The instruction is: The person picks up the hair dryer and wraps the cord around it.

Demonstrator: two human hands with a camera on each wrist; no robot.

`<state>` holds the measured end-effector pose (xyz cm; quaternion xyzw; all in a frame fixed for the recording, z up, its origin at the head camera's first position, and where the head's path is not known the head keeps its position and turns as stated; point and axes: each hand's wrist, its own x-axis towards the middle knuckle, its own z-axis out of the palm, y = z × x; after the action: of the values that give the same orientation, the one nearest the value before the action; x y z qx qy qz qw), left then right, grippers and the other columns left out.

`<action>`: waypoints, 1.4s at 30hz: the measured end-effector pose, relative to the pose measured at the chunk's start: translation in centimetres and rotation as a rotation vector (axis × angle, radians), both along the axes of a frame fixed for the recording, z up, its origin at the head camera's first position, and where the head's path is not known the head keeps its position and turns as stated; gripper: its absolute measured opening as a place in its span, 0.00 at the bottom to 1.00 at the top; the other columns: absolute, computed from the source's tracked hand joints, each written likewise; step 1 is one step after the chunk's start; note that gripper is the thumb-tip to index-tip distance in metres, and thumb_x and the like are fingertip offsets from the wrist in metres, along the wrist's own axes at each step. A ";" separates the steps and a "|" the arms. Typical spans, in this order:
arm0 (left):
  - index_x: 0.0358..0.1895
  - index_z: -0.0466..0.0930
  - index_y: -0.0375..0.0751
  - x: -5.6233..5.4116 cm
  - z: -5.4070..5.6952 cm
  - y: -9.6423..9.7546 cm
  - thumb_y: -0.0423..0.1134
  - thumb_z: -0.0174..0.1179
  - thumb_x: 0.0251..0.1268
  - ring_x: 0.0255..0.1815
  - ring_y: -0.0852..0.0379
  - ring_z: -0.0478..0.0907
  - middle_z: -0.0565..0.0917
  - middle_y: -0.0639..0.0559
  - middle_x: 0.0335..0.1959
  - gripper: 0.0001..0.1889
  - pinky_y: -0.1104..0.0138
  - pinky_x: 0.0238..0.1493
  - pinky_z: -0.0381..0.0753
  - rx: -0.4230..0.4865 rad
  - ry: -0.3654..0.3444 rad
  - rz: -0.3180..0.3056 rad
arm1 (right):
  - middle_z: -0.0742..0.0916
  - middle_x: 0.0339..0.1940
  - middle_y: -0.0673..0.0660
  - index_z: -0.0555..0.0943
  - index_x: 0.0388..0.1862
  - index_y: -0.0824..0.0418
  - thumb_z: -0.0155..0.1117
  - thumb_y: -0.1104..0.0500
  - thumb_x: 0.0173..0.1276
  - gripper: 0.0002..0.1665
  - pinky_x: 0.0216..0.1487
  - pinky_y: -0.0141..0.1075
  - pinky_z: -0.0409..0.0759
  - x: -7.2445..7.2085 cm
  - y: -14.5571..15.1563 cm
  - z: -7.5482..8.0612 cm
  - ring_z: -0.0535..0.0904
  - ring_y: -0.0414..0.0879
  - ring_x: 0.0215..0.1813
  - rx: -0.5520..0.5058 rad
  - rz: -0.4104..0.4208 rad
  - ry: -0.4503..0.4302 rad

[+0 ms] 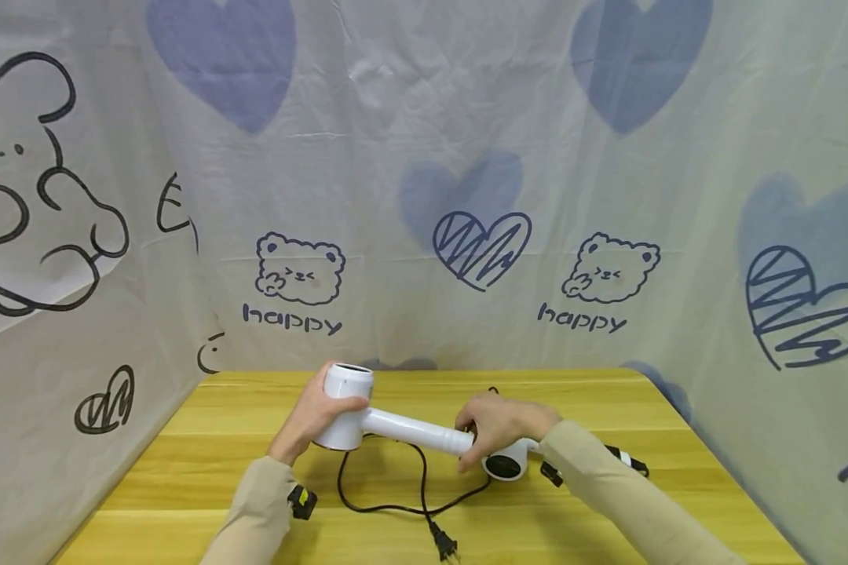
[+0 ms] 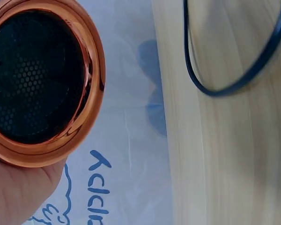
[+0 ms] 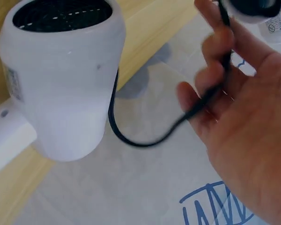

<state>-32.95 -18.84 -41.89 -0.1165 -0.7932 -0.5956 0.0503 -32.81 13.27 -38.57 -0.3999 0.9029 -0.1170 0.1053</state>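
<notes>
My left hand (image 1: 312, 416) grips a white hair dryer (image 1: 410, 431) around its barrel, thumb across the front, and holds it above the table. In the left wrist view, the dryer's copper-coloured ring (image 2: 96, 89) surrounds a dark mesh grille. The handle points right, toward my right hand (image 1: 498, 428). There the curled fingers hold the black cord (image 3: 150, 144) close to the handle's end. A second white hair dryer (image 3: 65, 93) lies on the table beneath the right hand and forearm, which partly hide it.
The wooden table (image 1: 205, 471) carries a loop of black cord ending in a two-pin plug (image 1: 443, 541) near the front. A black-and-white end (image 1: 629, 459) shows beyond the right sleeve. Printed cloth (image 1: 396, 329) hangs at the back and sides.
</notes>
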 end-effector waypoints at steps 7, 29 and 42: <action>0.61 0.66 0.38 0.7 0.2 0.9 0.38 0.74 0.47 0.39 0.47 0.81 0.79 0.37 0.47 0.36 0.58 0.34 0.86 -0.044 0.009 0.157 | 0.78 0.21 0.43 0.82 0.27 0.53 0.81 0.45 0.46 0.19 0.23 0.28 0.65 0.0 -0.3 -0.5 0.64 0.35 0.22 -0.054 -0.088 0.229; 0.65 0.61 0.36 0.6 -0.9 3.8 0.46 0.71 0.50 0.37 0.49 0.79 0.73 0.39 0.53 0.40 0.63 0.31 0.85 0.267 -0.166 0.508 | 0.81 0.17 0.50 0.85 0.53 0.58 0.71 0.55 0.62 0.20 0.12 0.26 0.54 -1.2 -1.3 -3.7 0.61 0.36 0.13 -0.475 -0.327 0.947; 0.65 0.62 0.37 0.3 -0.8 4.3 0.48 0.70 0.53 0.35 0.54 0.80 0.74 0.39 0.53 0.39 0.62 0.34 0.85 0.477 -0.263 0.425 | 0.89 0.44 0.57 0.82 0.47 0.60 0.69 0.60 0.64 0.13 0.45 0.39 0.87 -1.8 -1.5 -1.5 0.86 0.47 0.46 -1.070 -0.571 0.292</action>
<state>-32.60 -14.56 -42.68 0.1442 -0.6379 -0.7503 0.0965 -34.57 11.82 -40.04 -0.1520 0.7954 -0.5210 -0.2697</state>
